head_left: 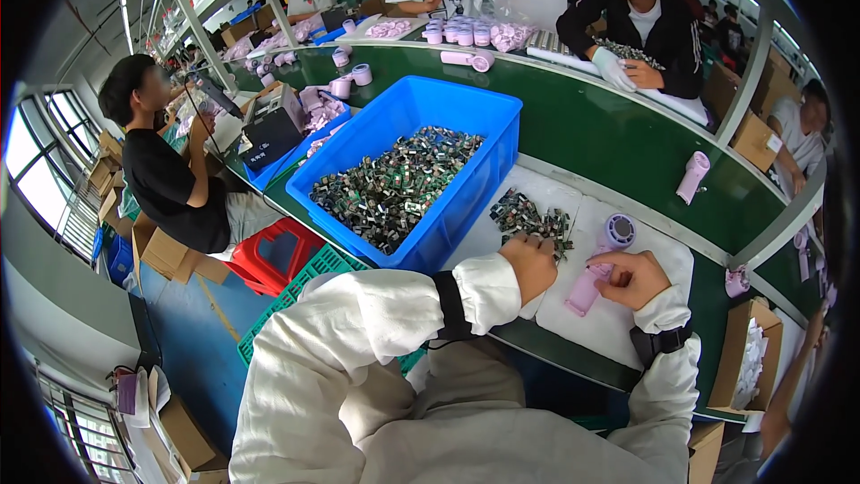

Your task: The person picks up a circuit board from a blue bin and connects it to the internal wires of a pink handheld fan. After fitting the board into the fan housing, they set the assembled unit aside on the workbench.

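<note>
My left hand [531, 266] reaches to the near edge of a small pile of circuit boards [528, 215] on a white sheet. Its fingers are curled, and the tips are hidden, so I cannot make out what they hold. A pink handheld fan [582, 297] lies to the right of the pile, its round head pointing away from me. Over its handle, the thumb and forefinger of my right hand [638, 280] close around the pink body. A big blue bin [488, 181] stands to the left, filled with many more small circuit boards [394, 184].
White foam sheets [658, 255] cover the near bench. Beyond runs a green conveyor belt [573, 121] carrying another pink fan [692, 177]. A cardboard box [727, 354] stands at right, a red stool [273, 255] at left. Co-workers sit across the belt and at left.
</note>
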Tool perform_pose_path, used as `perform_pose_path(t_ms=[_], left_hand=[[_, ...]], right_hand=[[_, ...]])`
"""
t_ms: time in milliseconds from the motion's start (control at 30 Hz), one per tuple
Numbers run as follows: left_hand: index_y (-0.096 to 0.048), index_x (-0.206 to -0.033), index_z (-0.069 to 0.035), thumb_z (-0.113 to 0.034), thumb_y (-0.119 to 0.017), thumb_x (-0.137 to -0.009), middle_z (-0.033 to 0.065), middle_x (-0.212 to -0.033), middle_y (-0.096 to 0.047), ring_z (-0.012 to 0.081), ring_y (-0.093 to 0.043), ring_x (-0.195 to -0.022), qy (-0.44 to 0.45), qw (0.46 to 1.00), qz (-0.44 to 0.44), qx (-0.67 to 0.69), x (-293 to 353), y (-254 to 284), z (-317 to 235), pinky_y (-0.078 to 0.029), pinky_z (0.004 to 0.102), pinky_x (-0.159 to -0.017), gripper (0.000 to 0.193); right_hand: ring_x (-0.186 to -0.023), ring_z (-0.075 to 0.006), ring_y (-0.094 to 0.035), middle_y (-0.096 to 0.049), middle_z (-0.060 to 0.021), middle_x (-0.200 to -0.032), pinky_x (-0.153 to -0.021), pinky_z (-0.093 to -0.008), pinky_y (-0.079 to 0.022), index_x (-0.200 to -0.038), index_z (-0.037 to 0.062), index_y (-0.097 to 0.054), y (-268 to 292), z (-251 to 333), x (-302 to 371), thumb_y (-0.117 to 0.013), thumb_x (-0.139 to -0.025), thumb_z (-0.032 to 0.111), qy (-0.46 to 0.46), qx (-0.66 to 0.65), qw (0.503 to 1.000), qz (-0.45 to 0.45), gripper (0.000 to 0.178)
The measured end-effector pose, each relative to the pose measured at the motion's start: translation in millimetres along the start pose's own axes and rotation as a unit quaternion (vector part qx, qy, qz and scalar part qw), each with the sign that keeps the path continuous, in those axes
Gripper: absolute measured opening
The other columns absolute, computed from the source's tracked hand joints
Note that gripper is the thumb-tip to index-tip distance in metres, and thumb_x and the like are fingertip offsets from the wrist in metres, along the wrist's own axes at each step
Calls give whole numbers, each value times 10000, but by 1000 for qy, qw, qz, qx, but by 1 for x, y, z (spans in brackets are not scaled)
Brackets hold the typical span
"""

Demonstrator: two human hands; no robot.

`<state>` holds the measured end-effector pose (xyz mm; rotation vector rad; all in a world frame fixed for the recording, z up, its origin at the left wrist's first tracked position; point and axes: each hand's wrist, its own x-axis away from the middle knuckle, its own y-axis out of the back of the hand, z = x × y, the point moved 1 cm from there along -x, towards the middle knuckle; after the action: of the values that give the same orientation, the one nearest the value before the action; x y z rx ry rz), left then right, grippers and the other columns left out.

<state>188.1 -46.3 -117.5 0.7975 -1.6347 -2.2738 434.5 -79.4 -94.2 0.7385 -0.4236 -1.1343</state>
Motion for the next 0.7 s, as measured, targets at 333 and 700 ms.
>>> perform_pose_path(t_ms=[333, 700], left_hand=[[-661, -950, -30, -94, -686, -720, 126, -931, -645, 290, -701, -812, 60, 996, -3, 60, -2, -2, 2, -557, 374, -669, 241], [-585, -1051, -16, -53, -663, -745, 146, -949, -618, 330, -689, -789, 40, 973, -13, 226, -8, 36, -10, -569, 409, -684, 318]], right_hand=[[-469, -159, -515, -534, -42, -545, -511, -282, -435, -1141, 148, -740, -7, 3, -4, -762, -756, 71, 7, 24, 999, -43, 393], [-505, -194, -546, -574, -71, -594, -528, -312, -451, -1054, 100, -751, -11, 3, -4, -761, -807, 87, 29, 103, 992, -72, 247]])
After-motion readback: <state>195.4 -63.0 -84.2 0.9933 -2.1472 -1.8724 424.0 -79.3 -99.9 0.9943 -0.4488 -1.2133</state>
